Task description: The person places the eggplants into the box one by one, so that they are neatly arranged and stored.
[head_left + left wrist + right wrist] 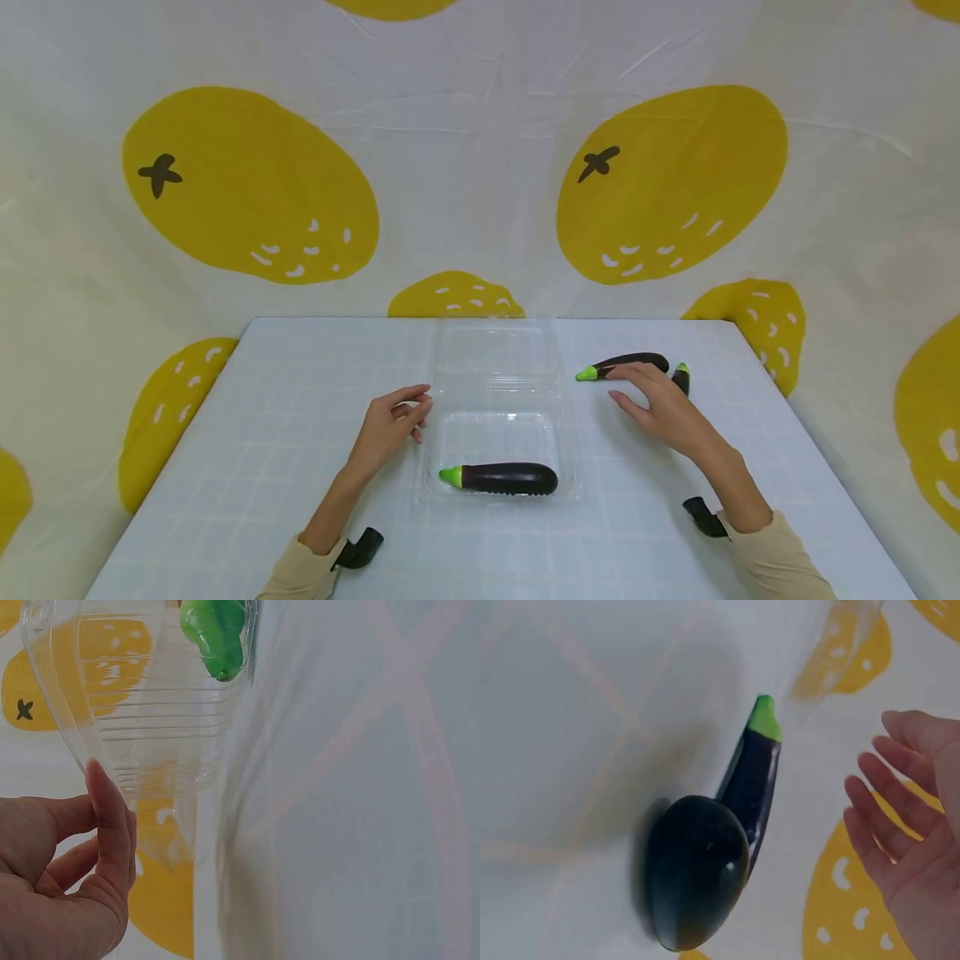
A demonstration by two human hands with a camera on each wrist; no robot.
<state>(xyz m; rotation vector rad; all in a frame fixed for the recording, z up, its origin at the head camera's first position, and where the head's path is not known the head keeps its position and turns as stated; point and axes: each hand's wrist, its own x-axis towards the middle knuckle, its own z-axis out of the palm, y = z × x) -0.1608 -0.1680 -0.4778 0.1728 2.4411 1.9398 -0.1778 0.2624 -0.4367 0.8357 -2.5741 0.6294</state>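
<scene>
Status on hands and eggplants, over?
Left hand beside clear container. Right hand empty, near two eggplants. Third eggplant inside container. No obstruction visible.

Left hand (pixel 392 423) bent, right hand (pixel 660 406) spread

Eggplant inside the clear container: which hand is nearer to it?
Left. The left hand is by the left edge of the clear container, near the green end of the eggplant; the right hand is farther right, by two other eggplants.

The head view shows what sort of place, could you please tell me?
Probably a staged recording spot: a fruit-print backdrop behind a pale table, and two black wrist-worn devices, likely cameras.
</scene>
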